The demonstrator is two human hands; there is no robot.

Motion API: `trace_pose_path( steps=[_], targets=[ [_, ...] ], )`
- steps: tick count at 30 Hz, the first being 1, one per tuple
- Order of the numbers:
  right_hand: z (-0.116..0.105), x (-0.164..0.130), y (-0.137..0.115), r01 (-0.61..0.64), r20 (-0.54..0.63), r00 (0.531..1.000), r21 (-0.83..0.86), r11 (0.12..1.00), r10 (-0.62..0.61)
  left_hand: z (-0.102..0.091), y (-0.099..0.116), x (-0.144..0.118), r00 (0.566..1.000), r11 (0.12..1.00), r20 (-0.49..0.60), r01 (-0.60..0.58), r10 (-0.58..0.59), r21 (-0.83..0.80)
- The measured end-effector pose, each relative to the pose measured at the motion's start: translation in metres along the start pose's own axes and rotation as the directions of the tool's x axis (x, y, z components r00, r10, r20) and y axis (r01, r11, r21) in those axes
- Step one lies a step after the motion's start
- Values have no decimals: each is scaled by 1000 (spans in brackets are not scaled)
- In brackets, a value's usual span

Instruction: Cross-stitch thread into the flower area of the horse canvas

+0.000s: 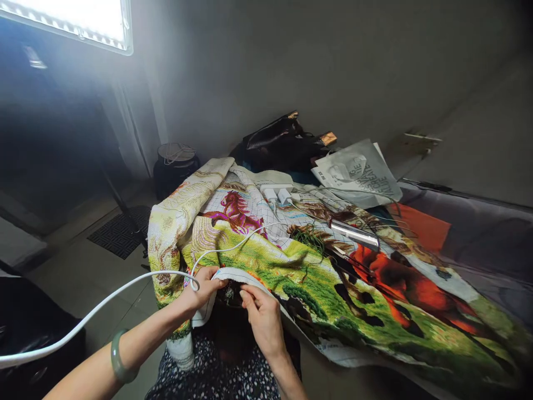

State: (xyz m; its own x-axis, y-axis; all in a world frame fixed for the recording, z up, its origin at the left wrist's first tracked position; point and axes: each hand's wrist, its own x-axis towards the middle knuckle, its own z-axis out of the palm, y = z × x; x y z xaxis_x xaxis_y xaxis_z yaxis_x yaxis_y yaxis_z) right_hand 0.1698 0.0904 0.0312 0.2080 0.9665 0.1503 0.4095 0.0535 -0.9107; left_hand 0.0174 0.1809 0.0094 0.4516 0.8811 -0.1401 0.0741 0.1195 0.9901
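Note:
A large cross-stitch cloth [258, 253] with horses on green grass spreads before me, its near edge folded up in a white strip. My left hand [207, 286] is closed on that edge, thumb on top. My right hand [262, 316] is pinched just below the same edge, close to the cloth's underside; what its fingertips hold is too small to tell. Dark tangled thread ends [229, 294] show under the fold between my hands. A white cable [104, 303] passes over my left wrist and onto the cloth.
On the cloth lie white plug adapters [285, 195], a bundle of green threads [308, 238] and a shiny metallic object [353, 233]. Behind are a black bag [275, 139] and a grey printed bag [358, 172]. A bright lamp [83, 22] hangs at upper left, its stand below.

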Motion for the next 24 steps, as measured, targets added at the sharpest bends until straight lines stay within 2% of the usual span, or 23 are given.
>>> trace_pose_path(
  steps=[3,5,10,12,14,15,17,19,20,21,23,24],
  targets=[
    [16,3,6,-88,4,996,82,993,88,1,0,-1,1000,1000,-4,-1,1,4],
    [25,3,7,-84,6,996,62,995,84,1,0,-2,1000,1000,-13,0,0,10],
    [26,-1,-1,136,-9,990,-197,971,-141,1,0,-1,1000,1000,-3,4,-4,19],
    [15,0,-12,145,-120,979,-145,979,-163,1,1,0,1000,1000,11,-2,2,21],
    [-4,3,-24,113,-247,965,104,988,-85,1,3,2,1000,1000,25,-8,8,26],
    [-17,6,-31,85,-257,966,276,957,-11,1,5,2,999,999,31,-11,10,30],
    [-50,13,-40,-5,-149,982,590,808,115,0,8,3,999,999,39,-17,16,39],
    [-89,20,-45,-53,-61,986,762,646,153,0,11,4,999,998,41,-27,25,49],
    [-108,23,-45,-4,-103,984,807,590,148,0,13,5,999,998,40,-33,31,55],
    [-125,26,-44,94,-199,971,828,553,133,0,15,5,999,997,39,-40,38,62],
    [-149,29,-41,249,-358,928,800,546,101,2,19,7,998,995,36,-59,56,78],
    [-154,30,-39,291,-403,911,780,554,88,4,21,8,997,994,35,-69,66,89]
  ],
)
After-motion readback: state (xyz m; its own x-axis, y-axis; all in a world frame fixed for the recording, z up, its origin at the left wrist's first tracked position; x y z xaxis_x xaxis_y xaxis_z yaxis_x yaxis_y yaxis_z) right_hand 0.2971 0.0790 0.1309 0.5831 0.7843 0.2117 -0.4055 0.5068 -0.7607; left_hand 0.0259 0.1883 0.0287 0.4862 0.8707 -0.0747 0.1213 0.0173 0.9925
